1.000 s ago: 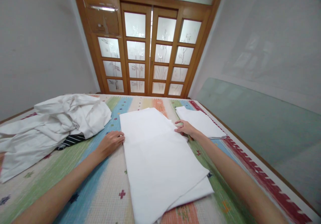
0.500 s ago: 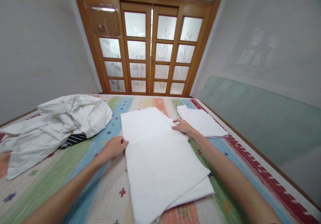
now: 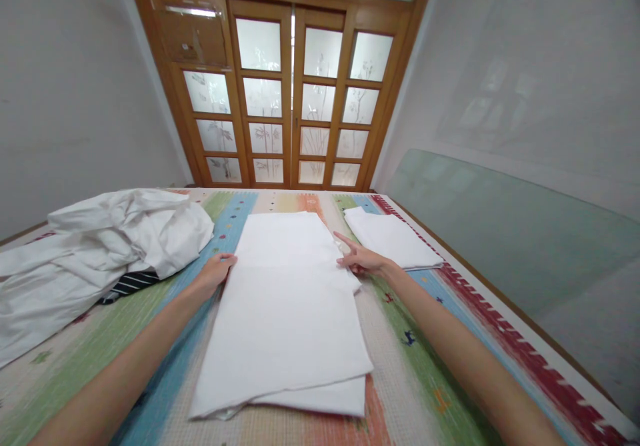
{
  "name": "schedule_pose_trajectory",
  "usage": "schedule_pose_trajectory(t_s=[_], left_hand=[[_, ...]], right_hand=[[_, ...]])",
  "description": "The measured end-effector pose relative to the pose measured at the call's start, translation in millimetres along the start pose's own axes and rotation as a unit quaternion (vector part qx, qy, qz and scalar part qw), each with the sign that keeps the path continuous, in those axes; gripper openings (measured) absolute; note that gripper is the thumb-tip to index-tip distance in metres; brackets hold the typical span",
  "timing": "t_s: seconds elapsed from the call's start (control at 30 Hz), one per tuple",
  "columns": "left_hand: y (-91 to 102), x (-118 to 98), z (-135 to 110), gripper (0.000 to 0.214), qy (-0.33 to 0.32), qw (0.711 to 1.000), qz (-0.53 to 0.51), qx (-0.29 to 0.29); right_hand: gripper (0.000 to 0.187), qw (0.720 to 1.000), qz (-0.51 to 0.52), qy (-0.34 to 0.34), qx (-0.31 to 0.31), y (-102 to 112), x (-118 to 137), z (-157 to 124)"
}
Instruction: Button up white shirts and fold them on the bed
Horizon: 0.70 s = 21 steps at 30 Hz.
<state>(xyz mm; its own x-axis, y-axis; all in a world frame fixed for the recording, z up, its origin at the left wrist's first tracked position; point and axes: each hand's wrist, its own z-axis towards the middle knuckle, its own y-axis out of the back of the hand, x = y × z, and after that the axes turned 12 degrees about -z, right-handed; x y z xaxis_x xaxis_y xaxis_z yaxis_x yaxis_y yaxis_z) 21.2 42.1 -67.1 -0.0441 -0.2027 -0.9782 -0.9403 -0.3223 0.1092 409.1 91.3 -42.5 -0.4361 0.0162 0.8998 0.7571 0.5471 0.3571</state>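
A folded white cloth (image 3: 285, 313) lies lengthwise in front of me on the patterned bedspread, its near edge uneven with a lower layer showing at the right. My left hand (image 3: 217, 273) pinches its left edge, fingers closed. At the opposite edge, my right hand (image 3: 361, 258) grips a small loose flap with the thumb and some fingers, while the index finger points forward. Just beyond that hand is a second folded white cloth (image 3: 393, 236), lying flat.
A crumpled white cloth pile (image 3: 130, 233) sits at the left, with a dark striped piece (image 3: 131, 285) poking out beneath it. The striped bedspread (image 3: 420, 373) covers the bed. A pale green headboard-like panel (image 3: 500, 226) borders the right side. Wooden glazed doors (image 3: 293, 99) stand beyond.
The cloth has been turned and straightened, its near end swinging left. My left hand has moved left and slightly away with the edge; my right hand's index finger has stretched out.
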Motion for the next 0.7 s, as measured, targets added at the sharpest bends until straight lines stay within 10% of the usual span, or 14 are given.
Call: schedule_pose_trajectory(t_s=[0.17, 0.33, 0.7], left_hand=[[-5.0, -4, -7, 0.088, 0.005, 0.996, -0.065, 0.055], [3.9, -10, -16, 0.076, -0.005, 0.980, -0.019, 0.200], [6.2, -24, -23, 0.088, -0.069, 0.988, -0.066, 0.122]], right_hand=[[0.090, 0.999, 0.036, 0.011, -0.005, -10, -6, 5], [0.067, 0.991, 0.130, 0.023, -0.017, -18, -10, 11], [0.067, 0.988, 0.095, 0.073, -0.096, -10, 6, 17]])
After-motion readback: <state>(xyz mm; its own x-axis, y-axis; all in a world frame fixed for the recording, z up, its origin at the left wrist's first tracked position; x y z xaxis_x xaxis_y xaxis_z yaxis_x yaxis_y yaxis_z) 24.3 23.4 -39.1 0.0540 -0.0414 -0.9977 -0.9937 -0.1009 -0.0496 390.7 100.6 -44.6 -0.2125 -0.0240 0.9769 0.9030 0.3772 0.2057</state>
